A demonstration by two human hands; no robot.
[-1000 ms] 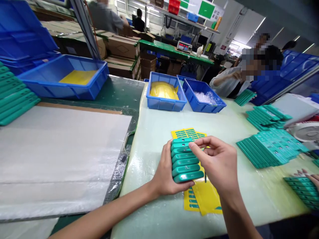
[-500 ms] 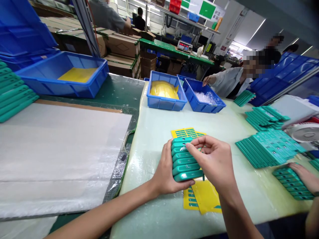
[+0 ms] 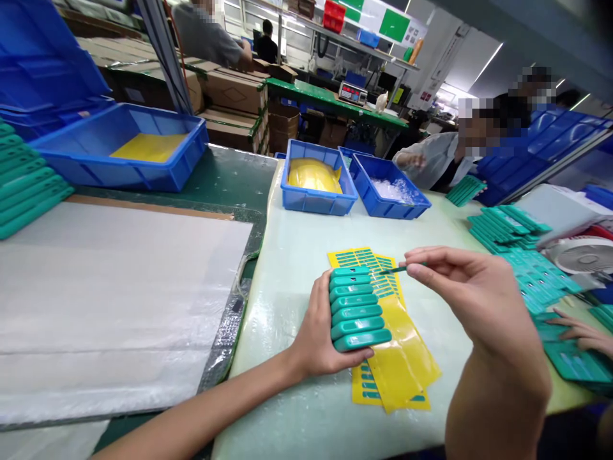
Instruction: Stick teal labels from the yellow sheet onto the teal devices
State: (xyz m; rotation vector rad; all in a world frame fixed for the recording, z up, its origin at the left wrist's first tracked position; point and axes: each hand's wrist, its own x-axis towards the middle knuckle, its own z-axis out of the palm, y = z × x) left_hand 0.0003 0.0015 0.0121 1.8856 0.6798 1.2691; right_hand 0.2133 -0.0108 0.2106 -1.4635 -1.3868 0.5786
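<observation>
Green strip (image 3: 393,271), apparently, in right hand (image 3: 472,297)

Two blue bins (image 3: 317,199) behind; scale (image 3: 353,93) beyond.

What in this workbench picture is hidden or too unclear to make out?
All in the head view:
- Yellow sticker sheets: partly covered by the stack of green cases the left hand steadies.
- Thin green strip pinched by the right hand: too small to identify.
- Heap in the right blue bin: pale and blurred.
- Green pieces at the left edge: cut off by the frame.
- Scale display: too small to read.
</observation>
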